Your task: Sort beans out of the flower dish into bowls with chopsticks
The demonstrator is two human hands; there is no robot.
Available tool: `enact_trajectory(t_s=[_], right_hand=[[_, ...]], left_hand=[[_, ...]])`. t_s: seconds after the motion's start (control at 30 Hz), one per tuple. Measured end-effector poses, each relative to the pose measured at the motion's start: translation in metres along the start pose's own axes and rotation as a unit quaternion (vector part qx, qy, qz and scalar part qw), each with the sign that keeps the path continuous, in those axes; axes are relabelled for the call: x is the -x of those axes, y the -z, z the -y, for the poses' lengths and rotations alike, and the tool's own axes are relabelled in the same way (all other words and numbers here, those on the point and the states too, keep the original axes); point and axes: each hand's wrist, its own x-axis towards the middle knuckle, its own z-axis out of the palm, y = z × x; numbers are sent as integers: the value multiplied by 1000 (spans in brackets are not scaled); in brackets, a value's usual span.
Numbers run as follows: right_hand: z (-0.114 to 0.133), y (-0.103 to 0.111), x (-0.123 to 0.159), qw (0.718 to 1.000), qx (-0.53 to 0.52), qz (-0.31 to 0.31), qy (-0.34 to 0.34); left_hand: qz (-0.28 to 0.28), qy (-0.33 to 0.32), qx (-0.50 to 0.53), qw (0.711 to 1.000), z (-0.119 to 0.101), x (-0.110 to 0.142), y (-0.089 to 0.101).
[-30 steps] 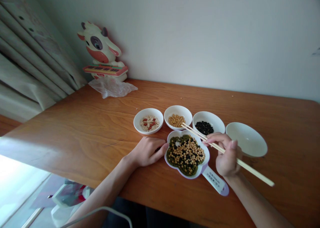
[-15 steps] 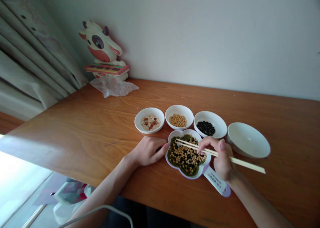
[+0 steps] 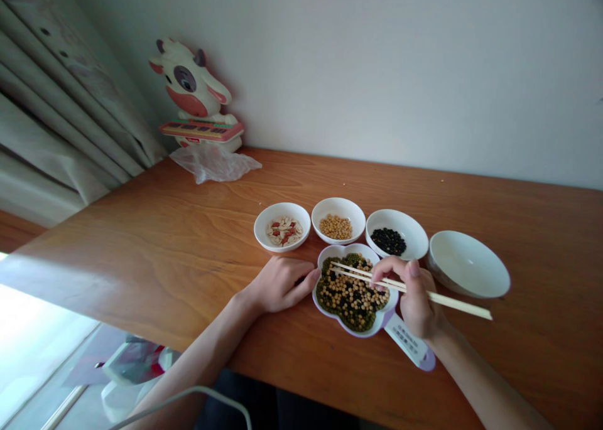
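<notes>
A white flower-shaped dish with a lilac edge and handle holds mixed yellow beans, black beans and small green beans. At its left rim, my left hand rests on the table, closed, with thumb and forefinger on the edge. My right hand is shut on a pair of wooden chopsticks. Their tips lie among the beans near the dish's upper left; whether they pinch a bean is too small to tell. Just behind stand a bowl of black beans and a bowl of yellow beans.
At the row's left end is a bowl of pale and reddish seeds or nuts; a bare white bowl stands at the right. A cow toy with a keyboard and a plastic bag sit at the back left.
The chopsticks' rear ends have shifted slightly left and up, and my right fingers have moved a little with them. The tips stay in nearly the same spot; my left hand is still.
</notes>
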Motion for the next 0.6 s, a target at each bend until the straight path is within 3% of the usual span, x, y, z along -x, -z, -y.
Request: enact_trajectory(t_s=[0.6], right_hand=[[2, -1, -1, 1000, -1, 4, 3]], left_hand=[[4, -4, 8, 1000, 3, 1, -2]])
